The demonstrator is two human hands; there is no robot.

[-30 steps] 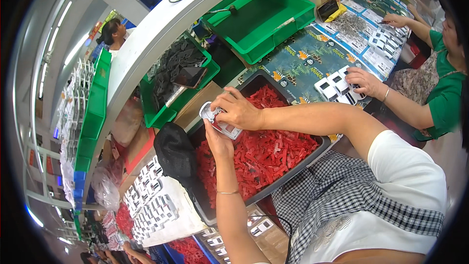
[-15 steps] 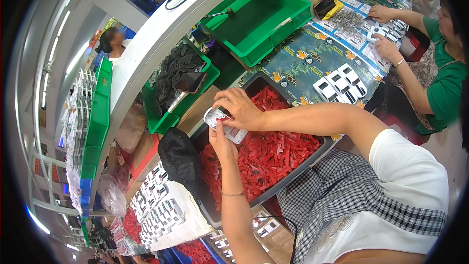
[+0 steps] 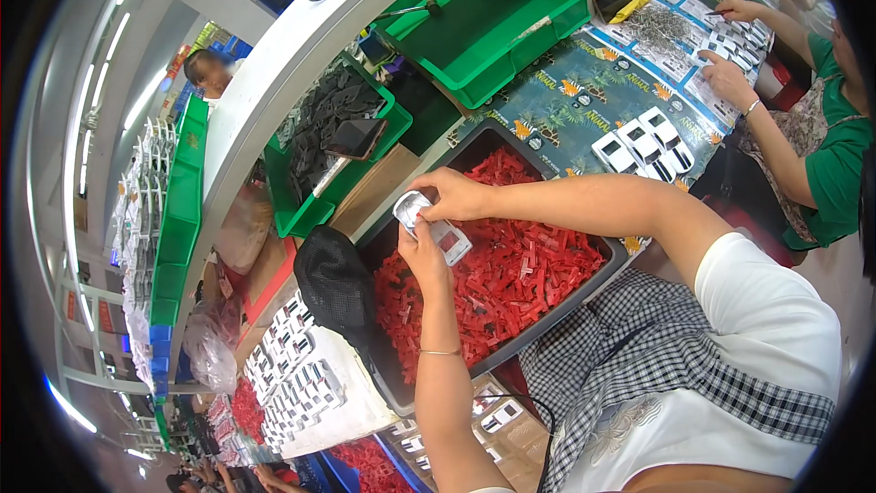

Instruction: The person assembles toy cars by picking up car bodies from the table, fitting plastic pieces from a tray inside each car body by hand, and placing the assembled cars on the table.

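Observation:
A white plastic casing [image 3: 452, 242] with a rounded end and a rectangular opening is held between my hands, above the bin. My left hand [image 3: 425, 254] is closed on its near side, thumb against the casing. At the far side, my right hand [image 3: 454, 194] pinches its rounded end, fingers bent over the edge. Beneath both hands lies a heap of small red plastic parts [image 3: 511, 297] in a dark grey bin [image 3: 584, 276]. Whether a red part sits inside the casing cannot be made out.
Left of the bin hangs a black mesh cloth [image 3: 333, 278], beside a white board [image 3: 351, 406] carrying rows of casings. Beyond are a green tray of dark parts [image 3: 342, 119], a phone [image 3: 358, 139] and a green crate [image 3: 511, 82]. At right, a co-worker's hands [image 3: 730, 82] handle white casings.
My right fingers have drawn in from spread over the casing to a pinch at its rounded end. The casing has turned slightly, showing its opening more. A co-worker's hands have moved.

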